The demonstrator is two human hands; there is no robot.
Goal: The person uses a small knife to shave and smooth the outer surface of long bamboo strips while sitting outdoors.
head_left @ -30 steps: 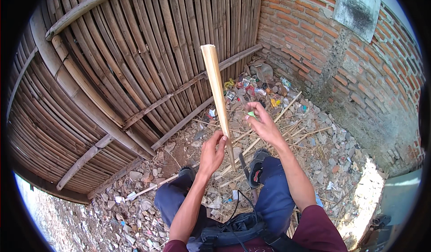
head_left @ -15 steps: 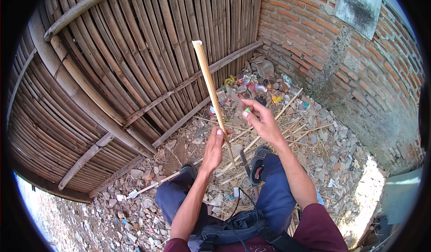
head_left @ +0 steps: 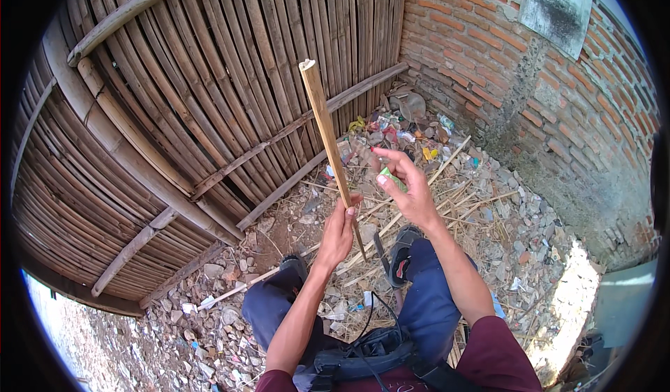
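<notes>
Turning in the left hand (head_left: 336,233) since a second ago, the split bamboo piece (head_left: 322,120) is now showing its narrow edge instead of its broad pale face, and its upper end is leaning farther left. It is standing on a slant in front of the person, its thin lower tip pointing down between the shoes. The left fingers and thumb are closing around its lower part. Just beside it, the right hand (head_left: 413,191) is gripping a small green-handled tool (head_left: 393,178) between thumb and curled fingers, the index finger reaching forward; the tool's front end is blurring. Near the right shoe (head_left: 403,256), a dark blade (head_left: 381,252) is lying on the ground. Thin bamboo strips (head_left: 453,161) are scattering over the stony ground beyond the hands. Farther out, coloured litter (head_left: 401,134) is heaping up at the foot of the brick wall (head_left: 474,50), a yellow wrapper (head_left: 429,154) showing among it. By the corner with the bamboo wall (head_left: 265,78), a round greyish object (head_left: 408,106) is resting, perhaps a tub or lid, but its contents are staying too indistinct to tell
</notes>
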